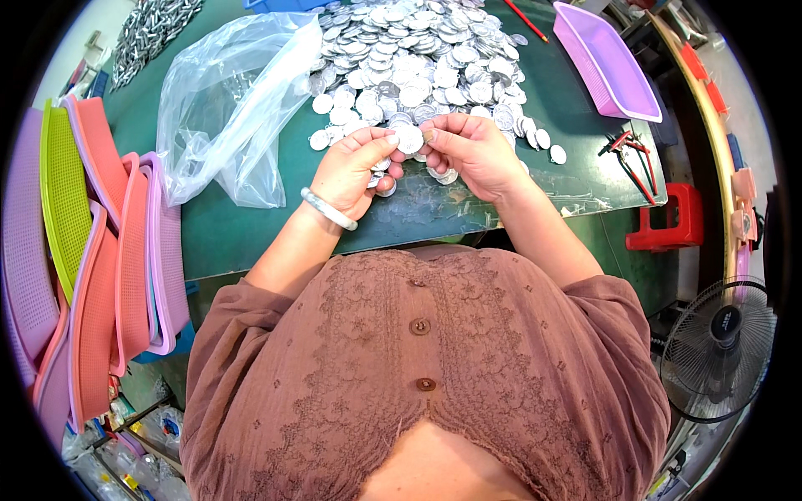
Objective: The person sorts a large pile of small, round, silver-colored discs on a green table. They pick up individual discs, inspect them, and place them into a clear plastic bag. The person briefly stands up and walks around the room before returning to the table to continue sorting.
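Observation:
A round silver metal disc (408, 139) is pinched between my two hands, above the front part of the table. My left hand (357, 167) grips its left edge with thumb and finger, and more discs show under and between the curled fingers. From the other side, my right hand (473, 155) holds the disc's right edge between thumb and forefinger. Just beyond both hands spreads a large heap of similar silver discs (418, 50), some with a small loop at the rim. A few discs lie partly hidden beneath my hands.
A clear plastic bag (234, 108) lies left of the heap. Pliers with red handles (628, 159) and a purple basket (603, 63) are at the right. Stacked coloured baskets (92, 242) stand at the left, a red stool (668, 219) and a fan (720, 346) at the right.

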A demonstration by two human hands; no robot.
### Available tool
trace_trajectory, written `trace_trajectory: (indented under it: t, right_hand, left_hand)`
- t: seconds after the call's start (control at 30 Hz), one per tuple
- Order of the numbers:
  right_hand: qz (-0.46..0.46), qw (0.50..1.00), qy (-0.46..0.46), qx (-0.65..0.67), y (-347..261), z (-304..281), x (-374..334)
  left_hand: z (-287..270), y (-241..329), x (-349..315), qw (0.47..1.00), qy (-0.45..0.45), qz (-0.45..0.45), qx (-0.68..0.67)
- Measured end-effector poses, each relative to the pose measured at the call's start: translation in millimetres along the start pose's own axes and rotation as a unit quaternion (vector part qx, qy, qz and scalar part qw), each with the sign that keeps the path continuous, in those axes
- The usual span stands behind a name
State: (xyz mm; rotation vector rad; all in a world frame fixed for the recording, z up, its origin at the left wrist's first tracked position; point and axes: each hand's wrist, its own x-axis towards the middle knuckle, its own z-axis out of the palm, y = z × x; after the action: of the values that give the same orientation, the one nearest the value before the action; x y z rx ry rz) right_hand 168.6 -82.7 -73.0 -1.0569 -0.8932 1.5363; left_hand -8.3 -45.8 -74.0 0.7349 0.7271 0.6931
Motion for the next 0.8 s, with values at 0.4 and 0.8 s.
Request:
trace_trajectory:
  t: [0.4,0.8]
  right_hand:
    - [-0.016,1.0,-0.013,-0.016,-1.4,4.2,-0.3]
    - [0.02,0.996,-0.048,0.068,5.1,-2.1,0.2]
  left_hand:
    - [-1.6,3.0,0.2,0.999,-0.008,-0.045,-0.018]
    - [0.1,0.5,0.7,0.996,-0.006,-0.087,-0.037]
